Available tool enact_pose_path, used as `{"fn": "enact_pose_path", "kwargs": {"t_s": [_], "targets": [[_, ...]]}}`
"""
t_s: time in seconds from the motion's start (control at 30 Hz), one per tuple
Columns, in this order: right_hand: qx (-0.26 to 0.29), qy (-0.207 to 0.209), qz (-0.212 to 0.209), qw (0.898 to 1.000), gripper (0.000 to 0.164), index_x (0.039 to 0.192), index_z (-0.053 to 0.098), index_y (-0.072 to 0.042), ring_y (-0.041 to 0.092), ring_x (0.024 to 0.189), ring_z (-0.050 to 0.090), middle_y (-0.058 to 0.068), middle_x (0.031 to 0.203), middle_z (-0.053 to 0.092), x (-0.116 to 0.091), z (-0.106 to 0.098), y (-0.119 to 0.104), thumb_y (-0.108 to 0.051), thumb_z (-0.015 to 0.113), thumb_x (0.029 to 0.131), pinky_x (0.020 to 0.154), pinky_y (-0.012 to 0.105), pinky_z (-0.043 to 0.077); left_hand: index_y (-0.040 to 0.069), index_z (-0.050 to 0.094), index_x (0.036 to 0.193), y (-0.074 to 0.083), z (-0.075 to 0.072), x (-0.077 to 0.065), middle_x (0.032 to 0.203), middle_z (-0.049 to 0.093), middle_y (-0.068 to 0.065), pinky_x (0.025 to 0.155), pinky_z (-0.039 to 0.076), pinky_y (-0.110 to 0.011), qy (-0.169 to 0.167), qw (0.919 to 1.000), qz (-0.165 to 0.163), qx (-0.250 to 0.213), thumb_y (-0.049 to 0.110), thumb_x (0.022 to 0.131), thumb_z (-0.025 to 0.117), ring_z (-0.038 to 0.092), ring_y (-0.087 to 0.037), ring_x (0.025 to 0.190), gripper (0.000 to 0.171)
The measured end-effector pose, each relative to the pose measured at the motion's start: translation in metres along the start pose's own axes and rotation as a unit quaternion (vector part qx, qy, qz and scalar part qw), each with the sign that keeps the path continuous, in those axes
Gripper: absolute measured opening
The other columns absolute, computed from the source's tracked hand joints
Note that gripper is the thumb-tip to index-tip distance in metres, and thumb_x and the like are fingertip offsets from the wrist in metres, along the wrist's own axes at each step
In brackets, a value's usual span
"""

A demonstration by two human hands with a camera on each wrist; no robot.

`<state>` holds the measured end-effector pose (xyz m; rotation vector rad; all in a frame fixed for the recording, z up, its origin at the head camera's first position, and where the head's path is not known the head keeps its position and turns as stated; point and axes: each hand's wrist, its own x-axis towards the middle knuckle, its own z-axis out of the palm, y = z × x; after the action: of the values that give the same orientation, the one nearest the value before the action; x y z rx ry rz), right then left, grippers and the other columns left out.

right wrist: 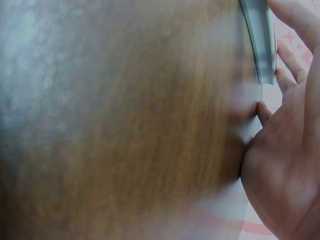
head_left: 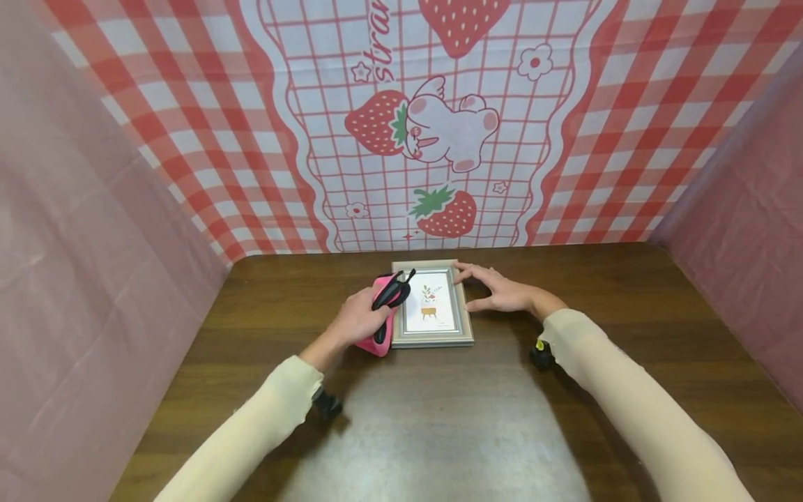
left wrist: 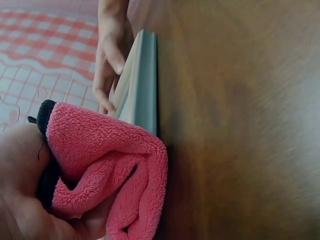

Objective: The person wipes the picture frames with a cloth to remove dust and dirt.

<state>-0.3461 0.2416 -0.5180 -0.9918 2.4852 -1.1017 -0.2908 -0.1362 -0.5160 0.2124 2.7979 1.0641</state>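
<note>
A bunched pink cloth (left wrist: 100, 145) with black edging is held in the left hand (head_left: 360, 319), whose fingers and thumb are curled round it, and the folds are brought up against the near-side border of the picture frame (head_left: 433, 305), which lies face up on the table (head_left: 439, 425) just to that hand's right. The right hand (head_left: 505, 293) is spread wide, thumb and fingers apart, with the frame's far border touched at the fingertips and nothing gripped; how firmly it is pressed cannot be told. For a good result, the frame would best be braced by the right hand from its own side, so that any push of the cloth is met and sliding is prevented. The soft folds should be turned toward the border, with the stiffer black edging held clear of the print's face. Light, even pressure along the moulding's length seems wiser than a hard shove, and the right fingertips are better rested on the border than on the print, where smudges could be left.
</note>
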Motion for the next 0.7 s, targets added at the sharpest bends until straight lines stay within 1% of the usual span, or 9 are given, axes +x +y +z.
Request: {"fn": "enact_pose_path", "kwargs": {"t_s": [0.1,0.17,0.23,0.33,0.4,0.5,0.57,0.6,0.7], "targets": [[-0.002,-0.007,-0.004,1.000,0.055,0.150,0.062,-0.022,0.055,0.173,0.016,0.020,0.188,0.025,-0.006,-0.003,-0.022,-0.041,0.082,0.102,0.131,0.088,-0.007,0.014,0.070,0.115,-0.003,0.005,-0.010,0.105,0.072,-0.006,0.067,0.062,-0.028,0.003,1.0000,0.007,0.006,0.040,0.102,0.074,0.073,-0.017,0.086,0.029],[0.002,-0.012,-0.003,1.000,0.057,0.151,0.061,-0.016,0.058,0.173,0.014,0.023,0.188,0.024,-0.008,-0.005,-0.033,-0.039,0.081,0.103,0.130,0.089,-0.009,0.015,0.070,0.114,-0.003,0.007,-0.017,0.106,0.072,-0.005,0.068,0.061,-0.028,0.006,0.9997,0.015,0.017,0.039,0.102,0.074,0.072,-0.017,0.088,0.027],[0.007,-0.017,-0.002,1.000,0.058,0.152,0.060,-0.012,0.058,0.173,0.012,0.025,0.187,0.022,-0.009,-0.006,-0.040,-0.035,0.081,0.103,0.129,0.089,-0.012,0.016,0.070,0.117,-0.004,0.008,-0.023,0.106,0.072,-0.005,0.069,0.060,-0.028,0.006,0.9995,0.022,0.024,0.038,0.101,0.074,0.071,-0.018,0.089,0.028],[0.007,-0.014,-0.002,1.000,0.058,0.151,0.060,-0.012,0.058,0.173,0.012,0.025,0.187,0.022,-0.010,-0.006,-0.041,-0.035,0.082,0.103,0.129,0.089,-0.011,0.016,0.070,0.119,-0.003,0.009,-0.032,0.107,0.072,-0.004,0.071,0.060,-0.028,0.005,0.9992,0.030,0.027,0.038,0.101,0.074,0.071,-0.018,0.091,0.029],[0.011,-0.011,-0.011,1.000,0.058,0.150,0.061,-0.014,0.057,0.173,0.013,0.023,0.188,0.023,-0.010,-0.005,-0.039,-0.037,0.082,0.102,0.128,0.091,-0.011,0.016,0.070,0.121,-0.001,0.008,-0.037,0.108,0.072,-0.004,0.073,0.060,-0.029,0.009,0.9989,0.034,0.030,0.038,0.101,0.074,0.071,-0.019,0.093,0.030],[0.012,-0.005,-0.026,1.000,0.058,0.149,0.062,-0.018,0.056,0.173,0.014,0.019,0.188,0.025,-0.009,-0.003,-0.033,-0.043,0.082,0.101,0.126,0.092,-0.009,0.014,0.070,0.117,0.005,0.006,-0.044,0.107,0.073,-0.005,0.072,0.060,-0.031,0.015,0.9990,0.035,0.023,0.036,0.100,0.074,0.070,-0.019,0.092,0.028],[0.012,-0.006,-0.025,1.000,0.058,0.150,0.061,-0.017,0.057,0.173,0.014,0.020,0.188,0.025,-0.008,-0.003,-0.032,-0.042,0.082,0.101,0.126,0.092,-0.009,0.016,0.070,0.115,0.008,0.005,-0.048,0.106,0.072,-0.004,0.071,0.059,-0.031,0.023,0.9988,0.038,0.020,0.035,0.099,0.073,0.069,-0.018,0.092,0.025],[0.010,-0.008,-0.020,1.000,0.057,0.150,0.061,-0.017,0.056,0.173,0.014,0.020,0.188,0.024,-0.008,-0.003,-0.033,-0.040,0.082,0.102,0.127,0.092,-0.010,0.015,0.069,0.115,0.012,0.003,-0.050,0.106,0.072,-0.006,0.070,0.060,-0.032,0.021,0.9991,0.034,0.013,0.033,0.099,0.072,0.070,-0.019,0.092,0.024],[0.003,-0.015,0.006,1.000,0.056,0.151,0.060,-0.012,0.056,0.174,0.012,0.024,0.188,0.022,-0.006,-0.005,-0.039,-0.029,0.082,0.102,0.129,0.090,-0.009,0.018,0.068,0.113,0.011,0.006,-0.049,0.105,0.070,-0.003,0.070,0.059,-0.029,0.026,0.9992,0.028,0.010,0.032,0.098,0.071,0.069,-0.018,0.092,0.021]]}}
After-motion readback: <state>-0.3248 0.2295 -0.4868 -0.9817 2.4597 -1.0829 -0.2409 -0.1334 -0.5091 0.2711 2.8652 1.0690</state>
